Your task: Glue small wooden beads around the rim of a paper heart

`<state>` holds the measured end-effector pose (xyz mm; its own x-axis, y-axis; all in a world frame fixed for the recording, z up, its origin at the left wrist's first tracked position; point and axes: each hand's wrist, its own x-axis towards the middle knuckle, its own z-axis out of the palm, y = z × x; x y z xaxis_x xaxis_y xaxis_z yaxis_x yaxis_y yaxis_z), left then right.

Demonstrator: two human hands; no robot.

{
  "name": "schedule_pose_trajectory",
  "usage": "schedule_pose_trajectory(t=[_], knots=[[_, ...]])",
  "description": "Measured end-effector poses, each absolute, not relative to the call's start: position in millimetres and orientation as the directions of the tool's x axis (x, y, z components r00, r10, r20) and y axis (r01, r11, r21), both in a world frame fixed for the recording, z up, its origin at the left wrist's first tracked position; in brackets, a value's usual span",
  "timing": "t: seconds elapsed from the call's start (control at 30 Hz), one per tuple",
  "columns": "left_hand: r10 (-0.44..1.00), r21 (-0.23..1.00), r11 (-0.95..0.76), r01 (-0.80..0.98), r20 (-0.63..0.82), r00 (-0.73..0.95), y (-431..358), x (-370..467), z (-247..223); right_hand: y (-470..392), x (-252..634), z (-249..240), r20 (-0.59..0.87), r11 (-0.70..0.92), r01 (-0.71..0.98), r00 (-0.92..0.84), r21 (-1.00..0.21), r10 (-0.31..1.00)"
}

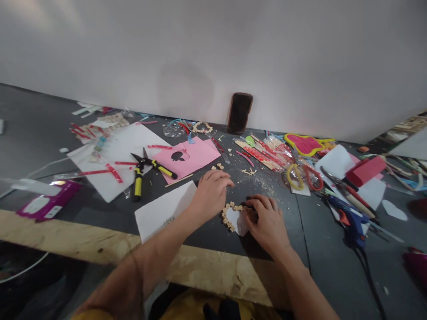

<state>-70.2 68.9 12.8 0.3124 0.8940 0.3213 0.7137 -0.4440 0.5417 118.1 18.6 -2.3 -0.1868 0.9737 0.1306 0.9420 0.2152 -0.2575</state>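
A small white paper shape [235,218] edged with light wooden pieces [228,218] lies near the table's front edge. My right hand [265,220] rests on its right side, thumb and fingers bent around that edge and hiding part of it. Above and left of the shape is my left hand [213,191], fingers curved and partly spread, close to a small pile of wooden pieces [218,166]. Whether its fingertips hold a piece is too small to tell. A folded white paper [163,209] lies beneath my left forearm.
Black and yellow pliers [138,182] and pink paper [196,155] lie left. A phone [240,113] leans on the wall. Scissors [312,178], a blue glue gun [355,222] and red paper [366,171] are right. A purple device [48,202] sits far left.
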Motion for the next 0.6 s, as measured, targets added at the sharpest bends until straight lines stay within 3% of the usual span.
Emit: schedule_pose_trajectory(t=[0.6], knots=[[0.839, 0.444, -0.524, 0.727, 0.123, 0.530, 55, -56, 1, 19, 120, -6, 0.143, 0.238, 0.937, -0.207, -0.254, 0.968]])
